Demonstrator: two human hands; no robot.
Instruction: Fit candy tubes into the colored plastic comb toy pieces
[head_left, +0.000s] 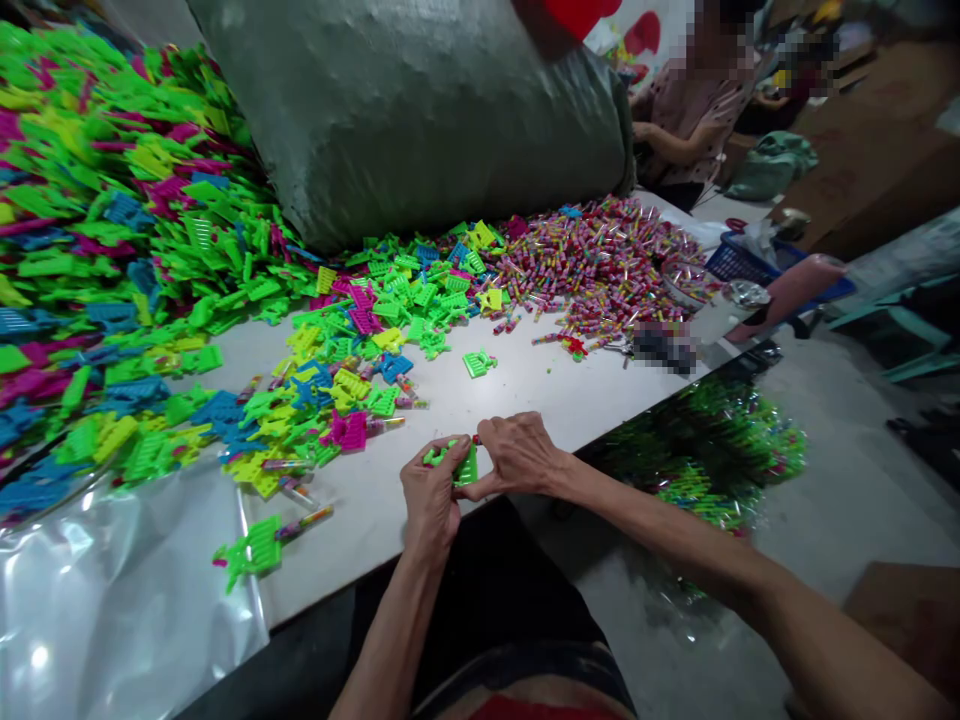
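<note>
My left hand point(431, 492) and my right hand point(516, 455) meet at the near edge of the white table point(525, 390), both gripping one small green plastic toy piece point(459, 465). A thin multicoloured candy stick seems to poke out of the piece beside my right fingers. Another green piece with a candy stick in it point(259, 545) lies on the table to the left. A lone green piece point(478, 363) sits just beyond my hands.
A large heap of green, pink, blue and yellow plastic pieces point(112, 250) covers the left. Candy sticks are piled point(600, 265) at the far right. A big grey sack point(412, 110) stands behind. Clear plastic sheet point(112, 600) lies near left. Another person point(694, 110) sits at the far end.
</note>
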